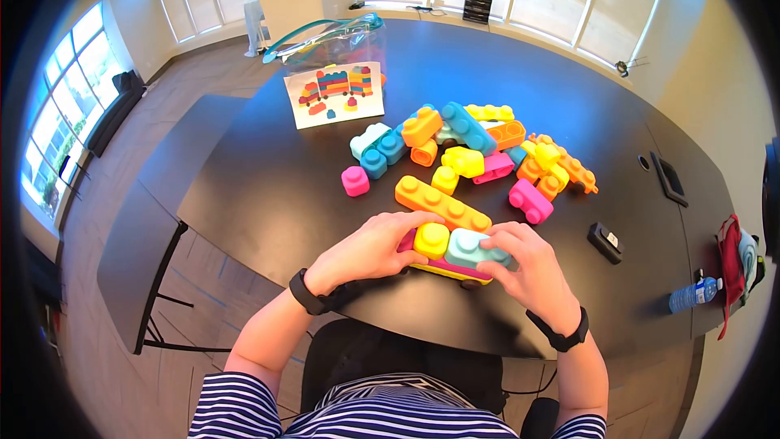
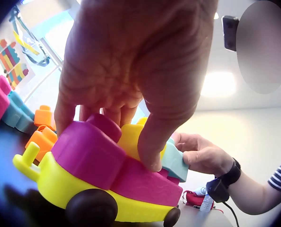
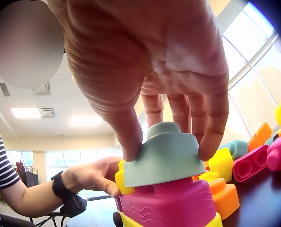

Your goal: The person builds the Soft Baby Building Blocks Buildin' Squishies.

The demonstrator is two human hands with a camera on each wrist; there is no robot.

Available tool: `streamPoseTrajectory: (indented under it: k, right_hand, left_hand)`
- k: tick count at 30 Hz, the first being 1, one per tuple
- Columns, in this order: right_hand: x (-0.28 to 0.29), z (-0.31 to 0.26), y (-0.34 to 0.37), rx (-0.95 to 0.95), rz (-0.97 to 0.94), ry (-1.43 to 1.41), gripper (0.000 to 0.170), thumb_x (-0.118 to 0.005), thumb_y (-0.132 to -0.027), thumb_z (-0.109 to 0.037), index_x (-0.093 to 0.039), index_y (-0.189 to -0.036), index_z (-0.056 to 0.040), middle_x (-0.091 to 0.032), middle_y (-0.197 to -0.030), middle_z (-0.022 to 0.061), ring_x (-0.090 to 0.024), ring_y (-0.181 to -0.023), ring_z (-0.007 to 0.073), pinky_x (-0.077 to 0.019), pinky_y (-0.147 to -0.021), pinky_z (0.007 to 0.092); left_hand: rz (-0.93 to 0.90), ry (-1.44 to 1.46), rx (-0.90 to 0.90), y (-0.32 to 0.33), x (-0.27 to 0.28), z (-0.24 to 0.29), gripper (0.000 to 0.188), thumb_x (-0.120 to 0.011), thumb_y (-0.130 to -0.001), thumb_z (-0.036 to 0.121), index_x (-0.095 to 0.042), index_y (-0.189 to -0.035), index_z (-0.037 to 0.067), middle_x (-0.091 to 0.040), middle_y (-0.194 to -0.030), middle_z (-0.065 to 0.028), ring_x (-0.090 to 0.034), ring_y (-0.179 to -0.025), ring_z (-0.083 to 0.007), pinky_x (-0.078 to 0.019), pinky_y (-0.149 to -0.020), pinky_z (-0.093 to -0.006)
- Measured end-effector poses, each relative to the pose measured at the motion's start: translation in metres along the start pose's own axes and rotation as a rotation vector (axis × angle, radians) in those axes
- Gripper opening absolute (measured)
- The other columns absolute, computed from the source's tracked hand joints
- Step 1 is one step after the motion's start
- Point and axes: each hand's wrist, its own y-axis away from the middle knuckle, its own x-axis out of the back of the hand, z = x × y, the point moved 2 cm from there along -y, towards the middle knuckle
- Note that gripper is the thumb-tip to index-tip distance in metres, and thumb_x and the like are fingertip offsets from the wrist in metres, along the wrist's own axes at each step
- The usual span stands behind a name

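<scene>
A toy car with a yellow wheeled base (image 2: 65, 182) stands at the near side of the table. On the base sit a purple block (image 2: 86, 153) at one end and a long magenta block (image 2: 147, 182). My left hand (image 1: 370, 245) pinches a small yellow block (image 1: 431, 239) on top of the magenta one, thumb on the near face. Beside it, my right hand (image 1: 532, 264) grips a light blue block (image 3: 164, 161) between thumb and fingers. In the right wrist view that block sits slightly tilted over the magenta block.
A long orange block (image 1: 443, 205) lies just beyond the car. Farther back are several mixed blocks (image 1: 467, 128) in a pile and a clear bag (image 1: 341, 45) with a picture card (image 1: 335, 96). To the right are a black device (image 1: 605, 242) and a water bottle (image 1: 693, 296).
</scene>
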Motion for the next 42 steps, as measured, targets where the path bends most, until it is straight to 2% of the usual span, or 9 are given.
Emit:
streamPoseTrajectory:
  k: [4, 10, 13, 19, 34, 37, 40, 41, 42]
  right_hand:
    - [-0.009, -0.01, 0.006, 0.011, 0.044, 0.13, 0.03, -0.084, -0.083, -0.011, -0.07, -0.109, -0.0059, -0.07, -0.115, 0.0102, -0.068, -0.103, 0.0332, -0.058, -0.084, 0.0442]
    - [-0.017, 0.001, 0.01, -0.049, 0.081, -0.032, 0.03, -0.085, -0.084, -0.011, -0.069, -0.11, -0.0074, -0.069, -0.117, 0.0112, -0.071, -0.098, 0.0351, -0.0592, -0.08, 0.0444]
    - [-0.022, -0.01, 0.013, -0.035, 0.095, 0.137, 0.031, -0.085, -0.084, -0.011, -0.069, -0.111, -0.0071, -0.069, -0.116, 0.0115, -0.071, -0.097, 0.036, -0.0589, -0.079, 0.0444]
    - [-0.019, 0.009, 0.011, -0.083, 0.06, -0.146, 0.03, -0.083, -0.087, -0.012, -0.067, -0.112, -0.0057, -0.069, -0.113, 0.0138, -0.071, -0.098, 0.0401, -0.0583, -0.08, 0.0448]
    - [-0.018, 0.012, 0.022, -0.108, 0.065, -0.188, 0.032, -0.081, -0.092, -0.015, -0.064, -0.118, -0.007, -0.069, -0.114, 0.0151, -0.07, -0.098, 0.0416, -0.0571, -0.081, 0.0457]
    - [-0.018, 0.014, 0.024, -0.106, 0.07, -0.184, 0.032, -0.081, -0.092, -0.015, -0.065, -0.118, -0.0072, -0.068, -0.114, 0.0148, -0.07, -0.098, 0.0413, -0.057, -0.081, 0.0458]
    - [-0.018, 0.013, 0.025, -0.109, 0.069, -0.207, 0.031, -0.081, -0.093, -0.016, -0.065, -0.118, -0.0071, -0.068, -0.114, 0.0147, -0.07, -0.098, 0.0413, -0.0569, -0.081, 0.0461]
    - [-0.016, 0.012, 0.025, -0.12, 0.062, -0.209, 0.031, -0.08, -0.093, -0.016, -0.065, -0.118, -0.0074, -0.068, -0.115, 0.0146, -0.07, -0.099, 0.0416, -0.0569, -0.082, 0.0462]
    - [-0.015, 0.012, 0.025, -0.128, 0.056, -0.21, 0.031, -0.081, -0.093, -0.016, -0.065, -0.118, -0.0077, -0.068, -0.115, 0.0145, -0.07, -0.099, 0.0417, -0.0569, -0.082, 0.0463]
  left_hand:
    - [-0.002, -0.03, -0.018, 0.001, 0.001, -0.002, 0.061, -0.085, -0.085, 0.008, -0.06, -0.141, 0.005, -0.073, -0.123, -0.0184, -0.07, -0.113, -0.0368, -0.0549, -0.098, -0.0449]
    - [-0.077, -0.043, 0.065, 0.003, -0.004, 0.0, 0.054, -0.082, -0.091, 0.016, -0.053, -0.136, 0.008, -0.068, -0.115, -0.0193, -0.065, -0.109, -0.0421, -0.0528, -0.093, -0.0509]
    - [-0.039, -0.061, -0.008, 0.004, -0.007, -0.005, 0.051, -0.08, -0.093, 0.018, -0.052, -0.135, 0.008, -0.067, -0.112, -0.0189, -0.062, -0.107, -0.0412, -0.0509, -0.092, -0.0515]
    - [-0.068, -0.087, 0.029, 0.004, -0.008, -0.002, 0.047, -0.076, -0.096, 0.017, -0.051, -0.135, 0.008, -0.066, -0.114, -0.0193, -0.061, -0.11, -0.0406, -0.049, -0.095, -0.0523]
    - [-0.101, -0.127, 0.066, -0.001, -0.011, 0.008, 0.049, -0.076, -0.095, 0.015, -0.05, -0.137, 0.01, -0.067, -0.117, -0.0204, -0.062, -0.113, -0.0429, -0.0503, -0.097, -0.0532]
    - [-0.174, -0.12, 0.12, -0.002, -0.004, 0.018, 0.052, -0.078, -0.095, 0.018, -0.054, -0.141, 0.01, -0.069, -0.123, -0.0183, -0.064, -0.12, -0.0384, -0.0508, -0.102, -0.0502]
    - [-0.323, 0.01, -0.159, -0.022, 0.028, -0.002, 0.06, -0.081, -0.095, 0.027, -0.056, -0.145, 0.006, -0.068, -0.133, -0.0123, -0.061, -0.132, -0.0269, -0.0478, -0.112, -0.0434]
    - [-0.22, 0.018, -0.08, -0.035, 0.042, -0.007, 0.054, -0.078, -0.099, 0.025, -0.059, -0.144, 0.002, -0.068, -0.138, -0.0085, -0.06, -0.132, -0.021, -0.0474, -0.114, -0.0395]
    - [-0.125, 0.124, 0.067, -0.052, 0.054, -0.014, 0.045, -0.076, -0.1, 0.018, -0.062, -0.141, 0.003, -0.07, -0.133, -0.0076, -0.064, -0.123, -0.021, -0.0511, -0.108, -0.0382]
